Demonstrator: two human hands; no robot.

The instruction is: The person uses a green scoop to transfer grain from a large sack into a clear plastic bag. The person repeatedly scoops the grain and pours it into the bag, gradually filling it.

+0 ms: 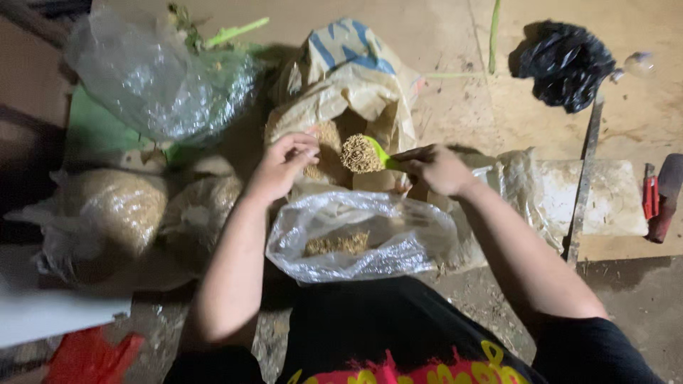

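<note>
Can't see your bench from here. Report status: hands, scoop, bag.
Right hand grips green scoop, heaped with grain. Left hand holds sack rim. Clear plastic bag open below, little grain inside. Nothing between.

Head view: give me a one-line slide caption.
Right hand lifts a green scoop heaped with grain from a paper sack; left hand holds the sack's rim above a clear plastic bag.

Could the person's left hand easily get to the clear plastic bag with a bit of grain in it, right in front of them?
Probably yes. The left hand rests at the edge of the big paper sack, just above the clear plastic bag. Nothing lies between them, and the bag's mouth faces up, open.
</note>
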